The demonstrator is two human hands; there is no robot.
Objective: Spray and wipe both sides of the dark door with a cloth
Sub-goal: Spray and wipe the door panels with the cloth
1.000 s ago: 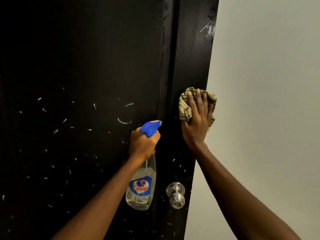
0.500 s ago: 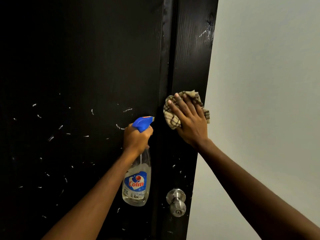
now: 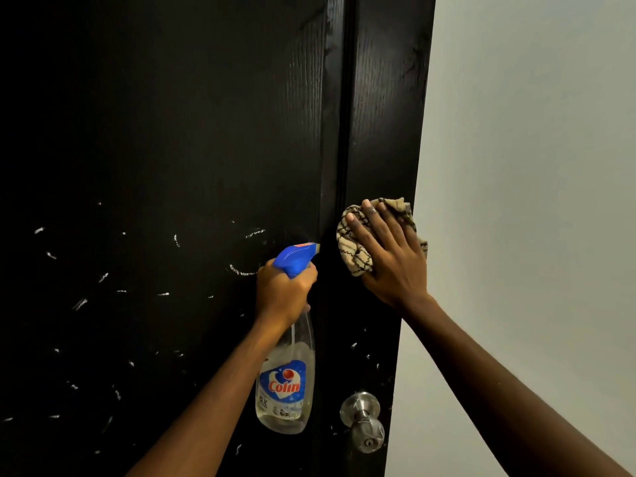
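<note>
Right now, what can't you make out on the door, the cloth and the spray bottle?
Head view only:
Door: far side hidden by the door itself; top and bottom cut off by the frame.
Cloth: middle covered by the right hand.
Spray bottle: trigger hidden under the left hand; small label print unreadable.

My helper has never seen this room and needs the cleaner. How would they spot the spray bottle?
Start at the dark door. Just left of its silver knob, the left hand grips the spray bottle. It alone is clear plastic, with a blue trigger head and a Colin label.
</note>
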